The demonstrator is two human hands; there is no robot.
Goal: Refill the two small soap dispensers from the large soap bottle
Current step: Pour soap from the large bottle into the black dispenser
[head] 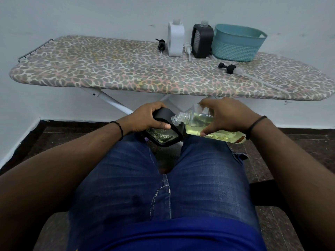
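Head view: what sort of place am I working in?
Probably a home utility or laundry corner: a patterned ironing board serves as the table against a plain wall, with a teal basket on it.

My left hand (145, 117) curls, thumb forward. My right hand (226, 117) grips, fingers spread. Both forearms reach forward over my knees.

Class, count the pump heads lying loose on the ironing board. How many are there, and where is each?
3. A black pump head lies left of the white dispenser; a white pump head lies between the two dispensers; a larger black pump head lies before the teal basket. The basket may hide others.
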